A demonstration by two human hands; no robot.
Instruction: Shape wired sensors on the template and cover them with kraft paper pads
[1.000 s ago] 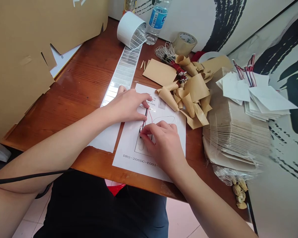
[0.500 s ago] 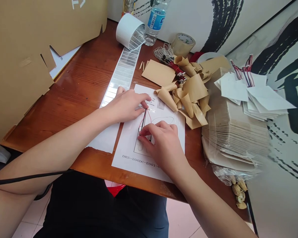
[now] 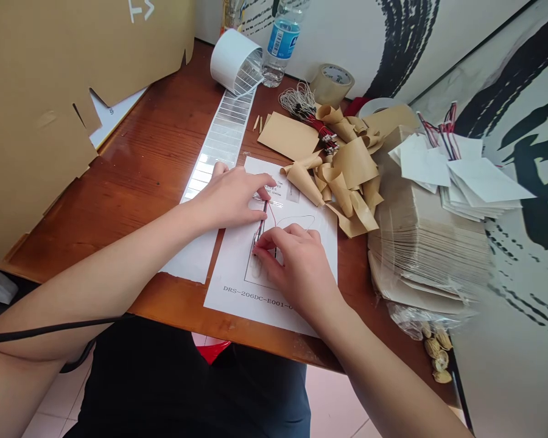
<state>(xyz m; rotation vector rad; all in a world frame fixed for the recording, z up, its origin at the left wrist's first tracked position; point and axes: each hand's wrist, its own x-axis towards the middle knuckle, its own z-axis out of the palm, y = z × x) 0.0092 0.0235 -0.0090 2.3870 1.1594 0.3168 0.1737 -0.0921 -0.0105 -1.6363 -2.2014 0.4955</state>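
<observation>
A printed sheet (image 3: pixel 231 267) with a line drawing lies under both my hands. Over its upper left part my left hand (image 3: pixel 235 193) rests with fingers apart, its fingertips at the upper end of a thin black and red wire (image 3: pixel 263 213). Lower on the sheet, my right hand (image 3: pixel 299 261) pinches that wire between thumb and forefinger. A thin red strand (image 3: pixel 272 210) runs between the two hands. The part inside the pinch is mostly covered by the fingers.
Left of the sheet runs a strip of silvery labels (image 3: pixel 221 134) from a roll (image 3: pixel 231 59). Behind stand a water bottle (image 3: pixel 281 48) and a tape roll (image 3: pixel 332 84). Curled brown papers (image 3: pixel 354 164), bundled wires (image 3: pixel 301 100) and a wrapped card stack (image 3: pixel 433 243) lie right. A cardboard box (image 3: pixel 73 61) stands left.
The view has shifted slightly. Both hands stay in nearly the same places, the right still pinching the wire.
</observation>
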